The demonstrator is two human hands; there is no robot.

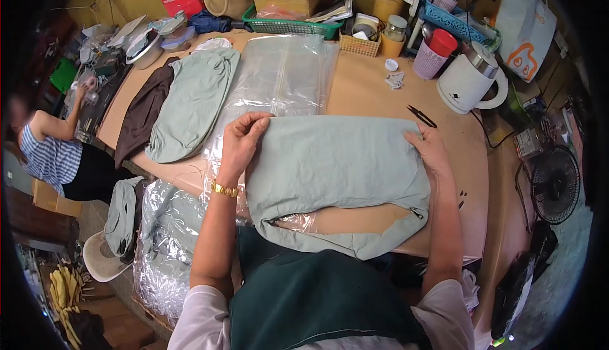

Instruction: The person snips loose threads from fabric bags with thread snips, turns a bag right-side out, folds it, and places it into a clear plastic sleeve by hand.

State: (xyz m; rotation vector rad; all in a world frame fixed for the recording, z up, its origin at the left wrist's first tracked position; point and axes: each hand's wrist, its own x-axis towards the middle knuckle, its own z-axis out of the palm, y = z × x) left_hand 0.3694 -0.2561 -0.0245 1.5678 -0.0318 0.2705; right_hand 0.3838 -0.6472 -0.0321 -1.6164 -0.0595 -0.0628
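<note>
A pale grey-green fabric bag (336,166) lies spread flat on the table in front of me. Its wide strap (355,245) loops toward my body, and a dark zip pull (415,212) shows near the strap's right end. My left hand (244,140), a gold watch at its wrist, pinches the bag's top left corner. At the opposite top corner, my right hand (428,147) grips the edge between thumb and fingers. Just beyond that hand rest small black thread snips (422,116). Clear plastic bags (279,74) lie stacked behind the fabric bag.
More grey-green fabric pieces (196,102) and a dark brown one (143,112) lie to the left. At the right stand a white kettle (466,80), a cup holder (431,58) and a black fan (555,182). Another person (54,147) works at far left. Plastic-wrapped goods (166,248) sit below.
</note>
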